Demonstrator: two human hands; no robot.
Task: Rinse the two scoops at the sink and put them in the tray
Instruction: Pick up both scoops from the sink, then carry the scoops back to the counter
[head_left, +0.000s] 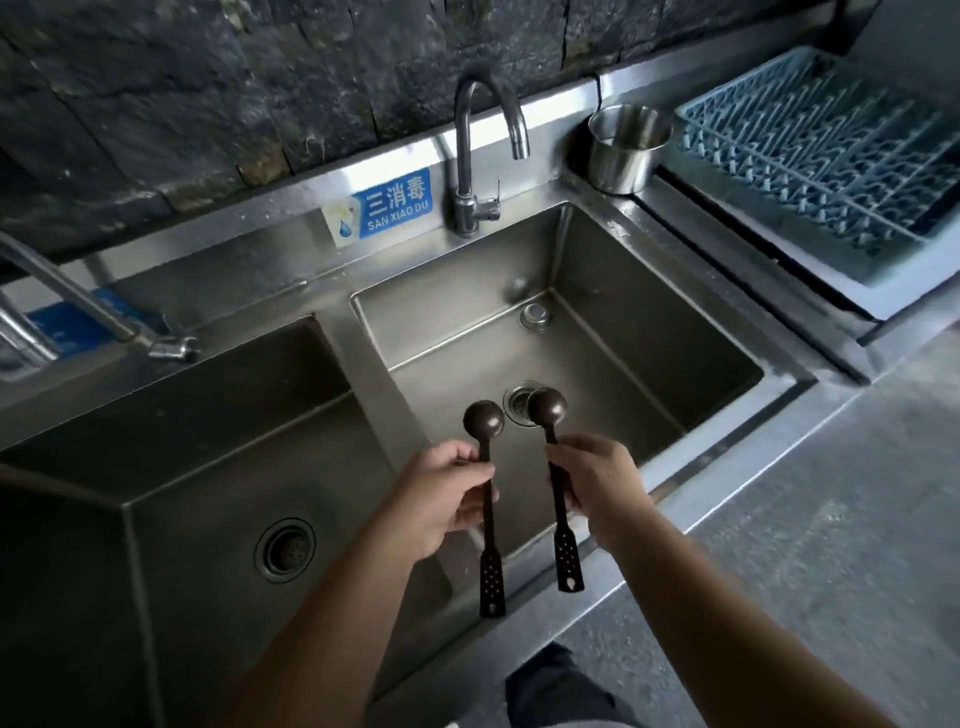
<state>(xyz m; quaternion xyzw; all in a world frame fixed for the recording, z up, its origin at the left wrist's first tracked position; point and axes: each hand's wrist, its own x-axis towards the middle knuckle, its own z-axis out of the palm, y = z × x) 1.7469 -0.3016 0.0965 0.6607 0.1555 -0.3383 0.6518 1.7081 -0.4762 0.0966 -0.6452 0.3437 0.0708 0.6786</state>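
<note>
I hold two dark brown long-handled scoops over the front of the right steel sink basin (649, 332). My left hand (441, 493) grips the handle of the left scoop (484, 418), its round bowl pointing away from me. My right hand (597, 480) grips the handle of the right scoop (547, 408), whose bowl hangs above the drain (519, 401). Both perforated handle ends stick out below my hands. The curved faucet (480, 130) stands at the back of the basin, with no water running. A blue slotted tray (810, 150) sits at the far right.
A second basin (208, 467) with its own drain lies to the left, with another tap (104, 312) over it. A steel cup (626, 148) stands between the faucet and the tray. A blue label (384, 208) is on the backsplash. Grey floor lies at the lower right.
</note>
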